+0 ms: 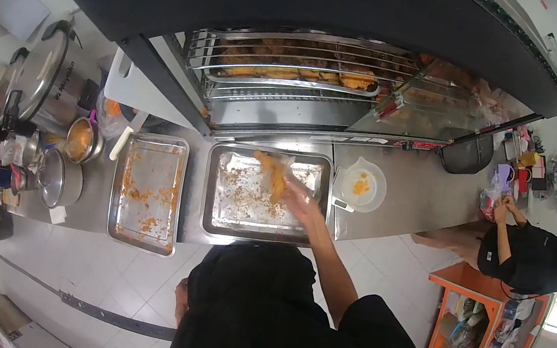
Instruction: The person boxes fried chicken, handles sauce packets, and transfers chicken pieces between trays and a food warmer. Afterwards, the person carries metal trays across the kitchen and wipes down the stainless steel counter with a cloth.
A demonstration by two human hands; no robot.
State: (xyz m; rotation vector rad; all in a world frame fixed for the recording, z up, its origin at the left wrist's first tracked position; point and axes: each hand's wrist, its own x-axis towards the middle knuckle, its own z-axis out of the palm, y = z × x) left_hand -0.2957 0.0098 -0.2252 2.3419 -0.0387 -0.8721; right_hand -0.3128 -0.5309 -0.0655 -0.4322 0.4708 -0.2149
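My right hand (299, 198), in what looks like a clear plastic glove, grips a golden-brown fried piece of food (271, 175); motion smears it somewhat. Beneath it lies a metal tray (212, 189) scattered with brown crumbs. To the right, a white bowl (371, 201) with some orange bits inside stands on a small digital scale (343, 205). Low beside my body, my left hand (181, 298) is mostly hidden behind dark clothing, so its fingers do not show clearly.
A glass-fronted display cabinet (285, 131) with fried food on racks stands behind the tray. On the left are a second crumb-strewn tray (120, 184), a knife (123, 141), a lidded pot (63, 182) and a large steel cooker (61, 86). A co-worker (538, 251) sits far right near orange shelves (453, 277).
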